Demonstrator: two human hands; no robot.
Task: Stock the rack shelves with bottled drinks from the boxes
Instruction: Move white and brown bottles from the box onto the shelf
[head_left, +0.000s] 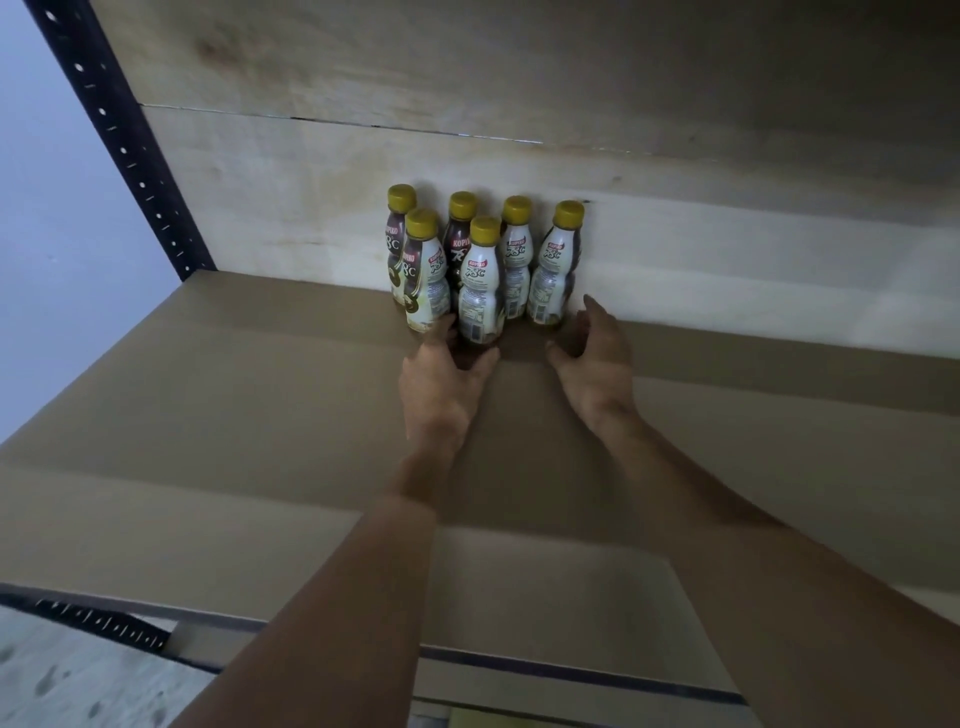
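Brown cardboard lines the shelf (234, 415), which runs back to a pale plywood board (727, 260). 6 bottles (517, 260) stand upright in a tight cluster against that board, left of the shelf's middle. All have yellow caps and white or dark brown labels. 4 stand in the back row and 2 in front of them, all touching or nearly so.

The left hand (441, 384) reaches in low and grips the base of the front bottle (482, 291), the right one of the front 2. Its thumb curls round the right side of the base and its fingers round the left. That bottle stands on the cardboard, pressed against the bottles behind it.

The right hand (595, 364) holds nothing. Its fingers are spread and gently curved, palm turned toward the cluster, just right of the rightmost bottle. Whether a fingertip touches that bottle cannot be told. Both forearms are bare and stretch across the shelf from the near edge.

A black perforated post (119, 140) rises at the shelf's back left corner. Another plywood board (467, 62) lies overhead. A dark rail (571, 670) edges the front of the shelf, with speckled floor (78, 686) below on the left.
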